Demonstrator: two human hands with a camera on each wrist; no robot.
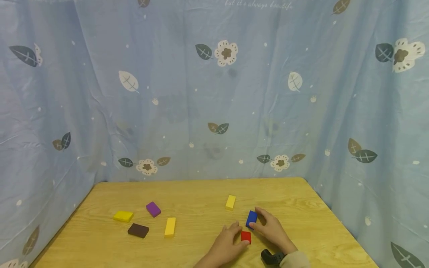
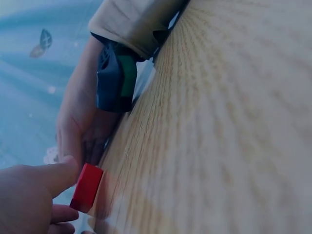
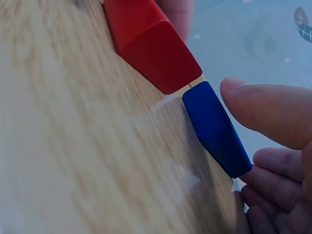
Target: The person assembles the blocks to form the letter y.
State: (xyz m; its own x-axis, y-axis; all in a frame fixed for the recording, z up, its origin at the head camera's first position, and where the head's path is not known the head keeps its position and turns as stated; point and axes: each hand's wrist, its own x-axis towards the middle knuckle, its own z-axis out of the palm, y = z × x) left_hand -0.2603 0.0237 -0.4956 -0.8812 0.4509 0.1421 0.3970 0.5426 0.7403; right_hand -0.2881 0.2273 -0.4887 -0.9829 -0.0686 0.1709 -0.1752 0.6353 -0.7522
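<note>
Apparent step: two-handed positioning on the table (image 1: 201, 208). Left hand (image 1: 225, 245) pinches the red block (image 1: 246, 237). Right hand (image 1: 272, 230) narrowly brackets the blue block (image 1: 251, 218) just beyond; I cannot tell whether it grips. Next move likely calls for firm right-hand contact.

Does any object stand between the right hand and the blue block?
No, nothing visible stands between the right hand and the blue block. The red block sits close by, toward the left hand, but not in between.

On a wooden desk (image 1: 201, 203), see three yellow blocks (image 1: 170, 227), a purple block (image 1: 153, 209), a brown block (image 1: 138, 230), a red block (image 1: 246, 236) and a blue block (image 1: 251, 218).
</note>
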